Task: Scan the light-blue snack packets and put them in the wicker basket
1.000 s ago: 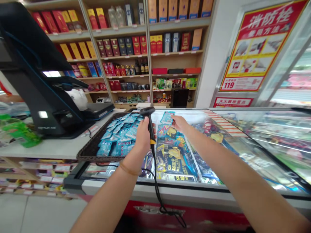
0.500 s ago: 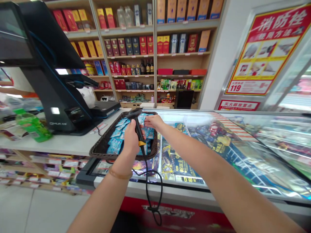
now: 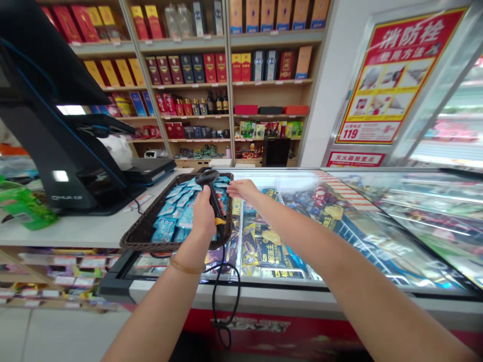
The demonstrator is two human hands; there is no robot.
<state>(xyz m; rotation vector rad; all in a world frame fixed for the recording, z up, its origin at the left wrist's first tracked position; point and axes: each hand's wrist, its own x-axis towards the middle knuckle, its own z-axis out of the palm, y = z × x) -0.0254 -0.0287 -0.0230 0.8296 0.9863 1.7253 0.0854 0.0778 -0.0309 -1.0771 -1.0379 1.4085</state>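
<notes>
My left hand (image 3: 204, 213) is wrapped round the handle of a black barcode scanner (image 3: 214, 201) with a yellow-orange band. The scanner's head tilts over a dark brown woven basket (image 3: 138, 234), and its cable (image 3: 238, 286) hangs in loops over the freezer's front. Inside the basket lie several small blue packets (image 3: 177, 206). My right hand (image 3: 244, 190) is just beyond the basket's right rim, above the freezer glass. Its fingers are stretched towards the scanner head and nothing shows clearly in them. The scanner and my left hand hide part of the packets.
The basket rests on a glass-topped chest freezer (image 3: 264, 286) holding packaged goods. A black checkout terminal (image 3: 71, 166) and a green bottle (image 3: 28, 206) stand on the white counter (image 3: 94, 229) at left. Shelves of boxed goods (image 3: 184, 70) rise behind.
The view has swung right, so the basket and terminal sit further left. My right hand has drawn away from over the packets to beyond the basket's right rim. My left hand still holds the scanner.
</notes>
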